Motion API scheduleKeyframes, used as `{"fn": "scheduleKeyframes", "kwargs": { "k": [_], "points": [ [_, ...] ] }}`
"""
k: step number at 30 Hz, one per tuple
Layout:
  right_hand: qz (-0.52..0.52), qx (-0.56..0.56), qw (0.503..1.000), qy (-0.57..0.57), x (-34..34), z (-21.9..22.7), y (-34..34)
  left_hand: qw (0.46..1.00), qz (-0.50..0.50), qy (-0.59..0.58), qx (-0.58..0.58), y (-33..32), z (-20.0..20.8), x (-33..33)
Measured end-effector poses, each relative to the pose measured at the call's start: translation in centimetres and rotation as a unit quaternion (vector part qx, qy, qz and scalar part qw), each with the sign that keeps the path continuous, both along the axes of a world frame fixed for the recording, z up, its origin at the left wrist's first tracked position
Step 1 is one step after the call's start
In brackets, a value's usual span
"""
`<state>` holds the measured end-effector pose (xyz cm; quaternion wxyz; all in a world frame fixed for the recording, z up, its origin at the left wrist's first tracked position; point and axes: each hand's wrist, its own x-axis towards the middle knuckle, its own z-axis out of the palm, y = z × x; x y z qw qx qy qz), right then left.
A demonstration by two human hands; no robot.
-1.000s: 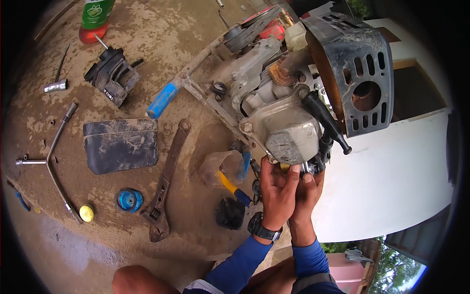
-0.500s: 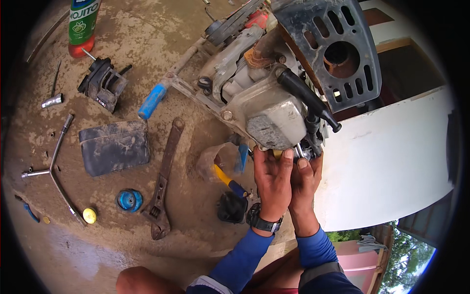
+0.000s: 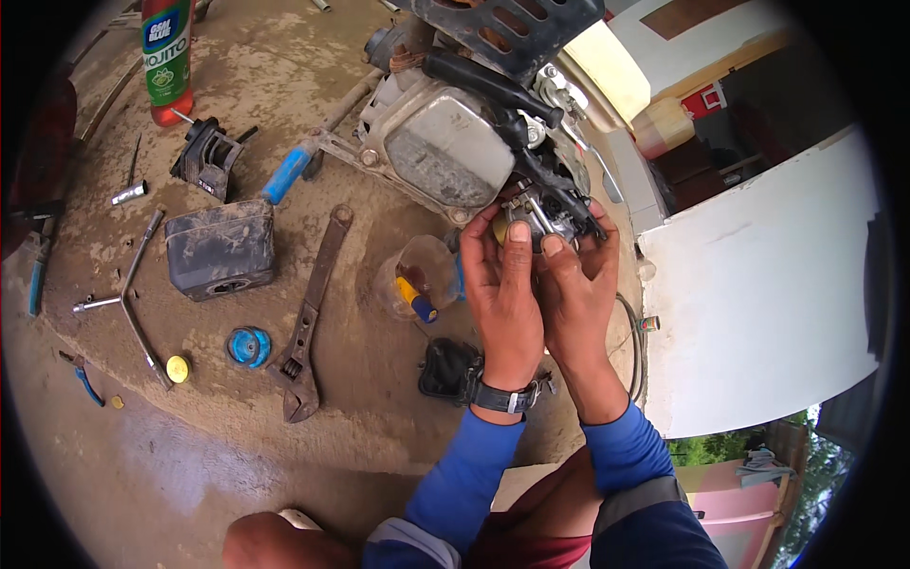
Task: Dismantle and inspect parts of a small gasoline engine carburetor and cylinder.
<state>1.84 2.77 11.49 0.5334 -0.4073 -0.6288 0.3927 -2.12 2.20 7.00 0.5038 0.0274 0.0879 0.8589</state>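
A small metal carburetor (image 3: 536, 211) sits between my two hands, close against the lower right side of a dirty engine (image 3: 441, 152). My left hand (image 3: 510, 308) cups it from the left, thumb on top. From the right, my right hand (image 3: 580, 299) closes round it, its thumb beside the left one. The fingers behind and below are mostly hidden. A black spark plug cap (image 3: 493, 87) lies across the engine above, and the slotted dark muffler guard (image 3: 517, 28) stands at the top.
Left of my hands lie a rusty adjustable wrench (image 3: 308, 327), a black plastic housing (image 3: 220, 251), a Y-shaped socket wrench (image 3: 128, 302) and a blue cap (image 3: 248, 347). A cut plastic container (image 3: 431, 261) holds a yellow-and-blue handle (image 3: 417, 299). A white panel (image 3: 768, 303) stands at right.
The view has shifted, so the engine now appears higher and farther left. Both hands keep their grip on the carburetor, which now shows more plainly between the thumbs.
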Motion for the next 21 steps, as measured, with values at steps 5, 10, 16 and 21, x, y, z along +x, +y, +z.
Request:
{"fn": "scheduleKeyframes", "kwargs": {
  "k": [5,10,16,21],
  "points": [
    [-0.008,0.017,1.000,0.012,0.18,-0.13,0.33,1.000,0.006,-0.003,-0.007,-0.44,0.27,0.37],
    [0.001,0.008,1.000,-0.010,-0.17,0.43,-0.14,1.000,0.009,-0.028,0.002,-0.88,0.79,0.24],
    [-0.006,0.011,1.000,-0.013,-0.08,0.54,-0.26,0.999,-0.007,-0.038,0.000,-0.74,0.78,0.44],
    [-0.004,0.005,1.000,-0.009,-0.29,0.24,-0.22,0.999,0.004,-0.043,-0.004,-0.63,0.66,0.24]
  ]
}}
